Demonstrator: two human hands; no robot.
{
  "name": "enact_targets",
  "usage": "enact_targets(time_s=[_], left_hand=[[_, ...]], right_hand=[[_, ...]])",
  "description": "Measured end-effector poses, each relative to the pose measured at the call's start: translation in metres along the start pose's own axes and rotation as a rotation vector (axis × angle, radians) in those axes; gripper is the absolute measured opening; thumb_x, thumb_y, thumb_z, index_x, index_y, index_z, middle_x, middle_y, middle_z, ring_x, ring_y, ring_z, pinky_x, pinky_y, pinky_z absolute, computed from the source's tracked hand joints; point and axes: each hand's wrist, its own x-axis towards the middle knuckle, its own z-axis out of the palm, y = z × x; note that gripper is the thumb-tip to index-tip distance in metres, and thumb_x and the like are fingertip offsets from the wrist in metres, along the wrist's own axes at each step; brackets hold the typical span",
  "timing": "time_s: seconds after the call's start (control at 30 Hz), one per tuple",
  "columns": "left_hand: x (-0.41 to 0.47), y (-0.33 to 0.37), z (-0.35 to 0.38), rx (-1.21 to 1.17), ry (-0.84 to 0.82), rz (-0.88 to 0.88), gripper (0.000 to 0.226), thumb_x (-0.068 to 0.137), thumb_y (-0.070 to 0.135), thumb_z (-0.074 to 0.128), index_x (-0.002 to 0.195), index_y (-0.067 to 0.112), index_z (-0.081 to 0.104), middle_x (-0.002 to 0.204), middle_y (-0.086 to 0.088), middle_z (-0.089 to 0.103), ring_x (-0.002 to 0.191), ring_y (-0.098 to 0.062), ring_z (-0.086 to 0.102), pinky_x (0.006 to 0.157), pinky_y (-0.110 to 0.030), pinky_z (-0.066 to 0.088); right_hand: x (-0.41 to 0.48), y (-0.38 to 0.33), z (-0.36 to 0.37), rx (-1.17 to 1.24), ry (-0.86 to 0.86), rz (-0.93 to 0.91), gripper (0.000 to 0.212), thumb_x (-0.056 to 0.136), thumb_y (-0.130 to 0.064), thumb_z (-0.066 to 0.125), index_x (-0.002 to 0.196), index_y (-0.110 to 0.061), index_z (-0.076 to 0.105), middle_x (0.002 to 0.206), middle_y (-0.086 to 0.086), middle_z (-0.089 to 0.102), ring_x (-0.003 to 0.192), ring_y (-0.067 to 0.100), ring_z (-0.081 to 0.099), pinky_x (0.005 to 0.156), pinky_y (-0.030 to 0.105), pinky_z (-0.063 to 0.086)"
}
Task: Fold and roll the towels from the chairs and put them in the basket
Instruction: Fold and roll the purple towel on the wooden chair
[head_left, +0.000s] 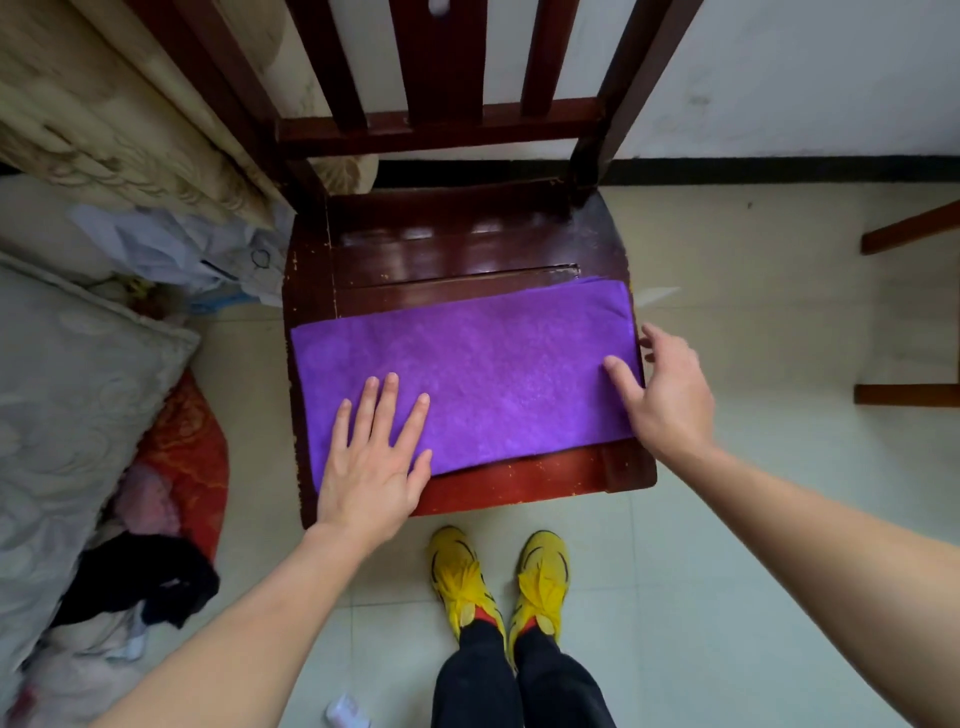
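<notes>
A purple towel, folded into a long flat strip, lies across the front of the dark red wooden chair seat. My left hand rests flat on the towel's near left part, fingers spread. At the towel's right end is my right hand, open, with the thumb on the cloth and the fingers past the seat's edge. Neither hand grips the towel. No basket is in view.
The chair's slatted back rises against a white wall. Bedding and a pile of clothes crowd the left floor. Parts of another wooden chair show at right. My yellow shoes stand on pale tiles before the seat.
</notes>
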Motion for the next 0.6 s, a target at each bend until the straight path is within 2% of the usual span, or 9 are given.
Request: enact_targets(time_s=[0.1,0.27,0.4,0.53,0.6], left_hand=[[0.002,0.008,-0.01,-0.002,-0.039,-0.048,0.062,0.089,0.043,0.031,0.145,0.018,0.039,0.153,-0.02,0.031,0.142,-0.037,0.028,0.112,-0.055,0.029],[0.004,0.01,-0.013,-0.031,-0.045,-0.067,0.063,0.086,0.042,0.034,0.143,0.017,0.042,0.151,-0.02,0.034,0.14,-0.037,0.031,0.11,-0.054,0.032],[0.004,0.01,-0.01,-0.039,-0.033,-0.065,0.064,0.086,0.042,0.038,0.144,0.018,0.041,0.153,-0.019,0.032,0.141,-0.036,0.029,0.111,-0.054,0.031],[0.005,0.005,-0.01,-0.06,-0.043,-0.045,0.062,0.088,0.041,0.053,0.145,0.019,0.04,0.154,-0.017,0.031,0.142,-0.035,0.028,0.11,-0.053,0.032],[0.005,0.002,-0.013,-0.074,-0.052,-0.04,0.064,0.087,0.041,0.059,0.144,0.019,0.041,0.153,-0.017,0.032,0.142,-0.035,0.029,0.109,-0.052,0.032]], right_hand=[[0.01,-0.02,-0.004,0.033,-0.066,0.284,0.07,0.08,-0.057,0.067,0.132,-0.013,0.049,0.128,0.013,0.052,0.118,0.034,0.051,0.096,0.042,0.042],[0.007,-0.035,-0.005,-0.041,-0.064,0.289,0.067,0.076,-0.052,0.073,0.127,-0.014,0.052,0.125,0.012,0.05,0.115,0.034,0.052,0.095,0.04,0.042],[0.009,-0.044,-0.002,0.073,-0.142,0.423,0.061,0.071,-0.044,0.079,0.119,-0.015,0.054,0.116,0.008,0.063,0.11,0.032,0.058,0.089,0.036,0.044],[0.019,-0.045,-0.01,0.334,-0.248,0.561,0.039,0.059,-0.032,0.083,0.09,-0.016,0.067,0.09,0.002,0.071,0.082,0.026,0.067,0.075,0.037,0.057],[0.02,-0.046,-0.017,0.485,-0.307,0.576,0.027,0.062,-0.022,0.083,0.085,-0.012,0.07,0.082,0.004,0.072,0.068,0.022,0.067,0.061,0.03,0.057]])
